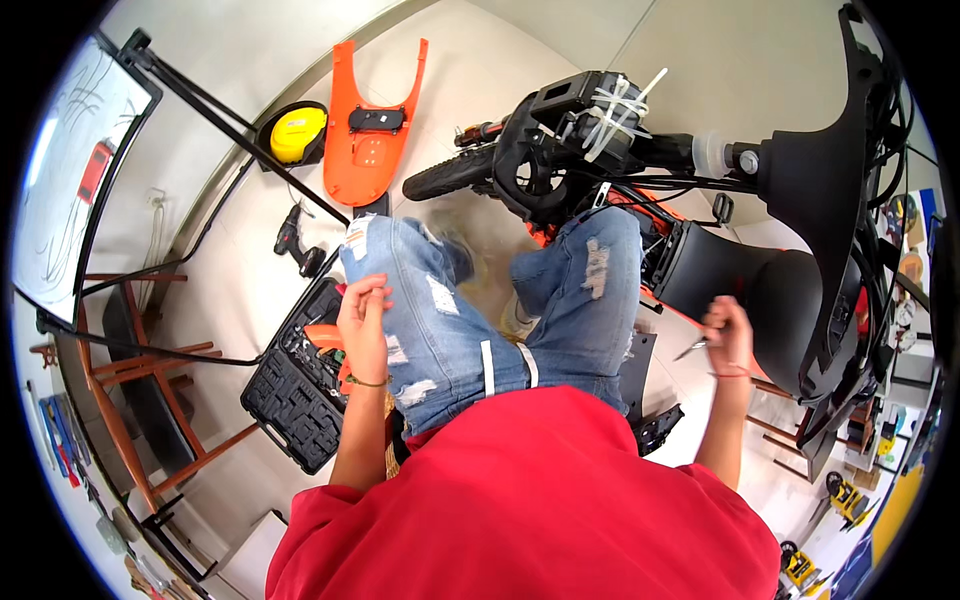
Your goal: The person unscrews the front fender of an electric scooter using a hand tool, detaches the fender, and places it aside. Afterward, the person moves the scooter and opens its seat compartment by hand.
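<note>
My right hand (727, 325) is closed round a slim metal tool (690, 350) with a pointed end, too small to name exactly. It is held off to my right, over the black seat's near side. My left hand (364, 305) hovers beside my left thigh with loosely curled fingers, and nothing shows in it. Under that hand lies an opened black tool case (296, 392) with an orange-handled tool (324, 337) in it. Ahead of my knees lies an electric scooter or small motorbike, with a black front wheel (452, 174), a black box (580, 100) bound with white cable ties (612, 115), and a black seat (775, 290).
An orange body panel (366, 150) lies on the floor, near a yellow helmet (298, 135) in a black tray. A cordless drill (296, 240) is beside the tool case. A whiteboard (75, 170) and a wooden chair (150, 390) stand left; yellow-black tools (846, 497) are at right.
</note>
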A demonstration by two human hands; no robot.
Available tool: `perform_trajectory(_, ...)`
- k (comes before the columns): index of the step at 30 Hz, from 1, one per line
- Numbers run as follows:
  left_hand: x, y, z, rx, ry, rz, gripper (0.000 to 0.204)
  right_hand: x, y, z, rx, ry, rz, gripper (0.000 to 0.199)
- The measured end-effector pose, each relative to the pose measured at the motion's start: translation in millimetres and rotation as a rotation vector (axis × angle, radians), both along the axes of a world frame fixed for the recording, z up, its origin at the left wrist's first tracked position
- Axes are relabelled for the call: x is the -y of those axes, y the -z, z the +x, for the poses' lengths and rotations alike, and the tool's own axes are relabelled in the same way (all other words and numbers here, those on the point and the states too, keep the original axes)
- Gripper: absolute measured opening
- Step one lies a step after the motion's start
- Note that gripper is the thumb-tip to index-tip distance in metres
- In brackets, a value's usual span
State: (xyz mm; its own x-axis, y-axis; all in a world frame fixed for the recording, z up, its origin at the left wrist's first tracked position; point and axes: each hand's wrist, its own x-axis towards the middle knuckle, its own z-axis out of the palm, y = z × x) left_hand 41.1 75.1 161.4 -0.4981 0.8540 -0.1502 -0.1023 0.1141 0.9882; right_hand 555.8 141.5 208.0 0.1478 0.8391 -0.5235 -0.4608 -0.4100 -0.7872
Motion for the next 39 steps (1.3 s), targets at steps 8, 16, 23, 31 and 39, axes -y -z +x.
perform_trajectory(8, -27.5, 39.7, 29.1, 0.07, 0.195, -0.005, 0.015, 89.4, -115.1, 135.9, -0.185, 0.223, 0.587, 0.06)
perform_trajectory(16, -63.3, 37.7, 43.0, 0.181, 0.458, -0.004, 0.013, 130.8, -164.4, 105.3, 0.161, 0.074, 0.53, 0.044)
perform_trajectory(23, -42.0, 58.1, 62.2, 0.256, 0.474, -0.023, 0.014, 170.1, -175.7, 18.7, 0.044, -0.166, 0.587, 0.041)
perform_trajectory(31, -39.2, 29.5, 85.2, 0.216, 0.623, -0.008, 0.015, 140.5, -202.4, -116.5, -0.249, -0.334, 0.755, 0.038)
perform_trajectory(39, -35.9, -4.0, 72.7, 0.282, 0.628, 0.152, 0.014, 124.1, -239.1, -257.9, -0.307, -0.096, 0.904, 0.058)
